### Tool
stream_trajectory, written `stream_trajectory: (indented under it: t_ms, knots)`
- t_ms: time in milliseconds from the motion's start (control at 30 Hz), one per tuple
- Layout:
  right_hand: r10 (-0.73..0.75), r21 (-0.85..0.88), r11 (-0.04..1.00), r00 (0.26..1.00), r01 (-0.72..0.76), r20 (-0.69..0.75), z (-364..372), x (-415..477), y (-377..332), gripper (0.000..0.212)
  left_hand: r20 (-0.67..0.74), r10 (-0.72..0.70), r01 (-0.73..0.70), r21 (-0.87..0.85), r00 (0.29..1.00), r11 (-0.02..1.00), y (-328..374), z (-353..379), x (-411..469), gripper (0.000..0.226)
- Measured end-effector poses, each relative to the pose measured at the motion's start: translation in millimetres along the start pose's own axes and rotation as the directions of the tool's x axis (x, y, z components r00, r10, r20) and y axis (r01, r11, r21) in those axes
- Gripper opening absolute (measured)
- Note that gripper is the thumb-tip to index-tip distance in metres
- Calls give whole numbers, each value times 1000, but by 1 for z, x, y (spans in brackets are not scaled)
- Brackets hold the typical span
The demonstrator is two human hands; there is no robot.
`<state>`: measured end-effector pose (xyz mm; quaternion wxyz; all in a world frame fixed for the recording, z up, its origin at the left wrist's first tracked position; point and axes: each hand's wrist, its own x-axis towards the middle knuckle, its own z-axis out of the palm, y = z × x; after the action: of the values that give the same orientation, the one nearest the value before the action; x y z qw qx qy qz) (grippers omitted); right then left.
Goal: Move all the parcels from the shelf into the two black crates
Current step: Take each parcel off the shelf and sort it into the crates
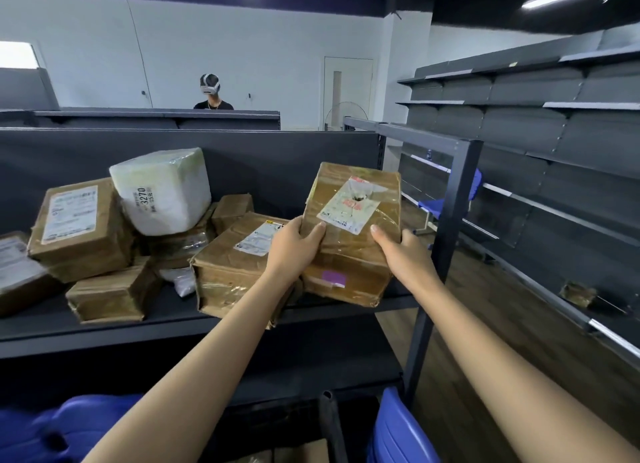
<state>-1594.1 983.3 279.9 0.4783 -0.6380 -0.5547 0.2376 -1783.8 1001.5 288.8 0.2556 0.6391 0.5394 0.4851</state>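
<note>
Head view: left hand, right hand grip taped parcel; shelf holds parcel pile.

The number 3270, printed in black and turned on its side, stands on the white-wrapped parcel left of centre in the frame, beside smaller characters too fine to read. The white shipping label on the brown parcel at centre, and another on the brown box at far left, carry print too blurred to make out.
</note>
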Motion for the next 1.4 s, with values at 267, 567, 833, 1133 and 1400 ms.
stream_trajectory:
  t_ms: [267,567,833,1133,1400]
  knots:
    - [-195,81,977,980,197,-30,-19,-86,-35,38,-131,113,-131,-135,985,982,19,-41,-82,12]
    - [-342,117,930,936,350,-82,13,-220,-73,63,-175,199,-242,-274,964,931,12,-141,-201,23]
    - [-356,428,838,933,338,-41,91,-344,-94,50,-186,127,-179,-298,974,938,-33,-245,-300,45]
    - [-395,450,833,915,322,78,156,-408,-99,64,-110,-43,7,-310,993,951,-75,-314,-347,31]
    - [-349,524,830,910,189,224,169,-404,-115,62,-269,-61,-31,-323,961,946,-86,-326,-360,40]
